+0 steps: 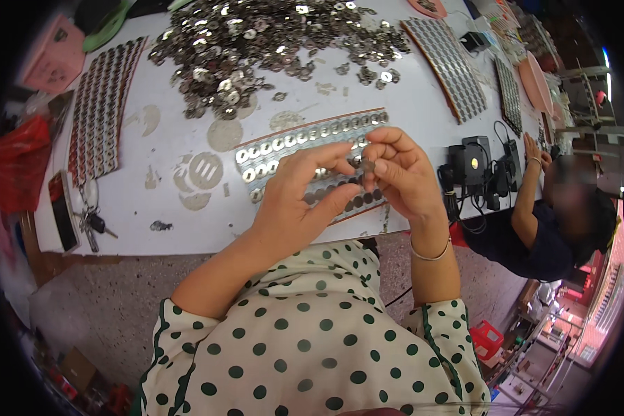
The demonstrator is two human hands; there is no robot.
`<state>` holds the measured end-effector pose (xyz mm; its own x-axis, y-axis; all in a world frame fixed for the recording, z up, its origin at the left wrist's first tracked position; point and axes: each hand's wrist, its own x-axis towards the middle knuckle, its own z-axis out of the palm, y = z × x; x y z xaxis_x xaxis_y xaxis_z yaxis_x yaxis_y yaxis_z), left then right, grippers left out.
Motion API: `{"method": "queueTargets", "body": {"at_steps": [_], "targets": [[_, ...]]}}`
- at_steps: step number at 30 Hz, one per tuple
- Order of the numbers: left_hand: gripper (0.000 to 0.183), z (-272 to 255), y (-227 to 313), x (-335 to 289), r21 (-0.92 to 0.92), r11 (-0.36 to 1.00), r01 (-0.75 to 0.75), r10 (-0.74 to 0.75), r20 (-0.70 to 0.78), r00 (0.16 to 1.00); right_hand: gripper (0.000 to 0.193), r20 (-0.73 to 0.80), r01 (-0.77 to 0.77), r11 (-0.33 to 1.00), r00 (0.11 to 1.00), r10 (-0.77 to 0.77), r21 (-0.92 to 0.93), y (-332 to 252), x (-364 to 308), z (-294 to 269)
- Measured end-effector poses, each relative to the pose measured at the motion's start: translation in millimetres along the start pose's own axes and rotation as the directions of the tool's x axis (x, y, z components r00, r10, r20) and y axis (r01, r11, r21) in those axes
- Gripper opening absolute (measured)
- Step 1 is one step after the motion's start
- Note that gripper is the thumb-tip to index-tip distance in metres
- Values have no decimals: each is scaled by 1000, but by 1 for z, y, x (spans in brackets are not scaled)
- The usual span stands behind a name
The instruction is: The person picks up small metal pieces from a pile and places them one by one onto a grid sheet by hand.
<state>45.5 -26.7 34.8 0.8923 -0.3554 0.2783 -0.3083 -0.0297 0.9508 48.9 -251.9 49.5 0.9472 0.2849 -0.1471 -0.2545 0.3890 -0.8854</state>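
Just above a tray board (310, 130) my hands meet over rows of small round metal pieces. Between the thumb and fingers of my right hand (402, 170) is a small metal disc (367, 166), partly covered by the fingertips. My left hand (291, 187) is close to its left, thumb and fingers spread apart with nothing visible between them. The board's upper rows hold shiny discs with central openings; darker round pieces (357, 202) lie in the lower rows, partly hidden under my hands.
A heap of loose metal discs (256, 41) covers the table's far side. Filled boards lie left (107, 104) and right (451, 69). Keys (98, 223) and a phone (64, 216) sit at the left edge. Black devices (473, 166) stand at right, near a co-worker's hand (534, 151).
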Motion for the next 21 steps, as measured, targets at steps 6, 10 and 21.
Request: {"method": "queueTargets", "body": {"at_steps": [6, 10, 21], "targets": [[30, -17, 21, -22, 52, 999, 14, -12, -37, 999, 38, 135, -87, 960, 990, 52, 265, 43, -5, 20], [22, -27, 13, -35, 133, 991, 8, -2, -48, 999, 39, 144, -132, 967, 984, 102, 217, 48, -6, 31], [24, -43, -4, -62, -167, 913, 372, -380, -16, 925, 22, 197, 313, 746, 950, -244, -587, 51, -1, 76]]}}
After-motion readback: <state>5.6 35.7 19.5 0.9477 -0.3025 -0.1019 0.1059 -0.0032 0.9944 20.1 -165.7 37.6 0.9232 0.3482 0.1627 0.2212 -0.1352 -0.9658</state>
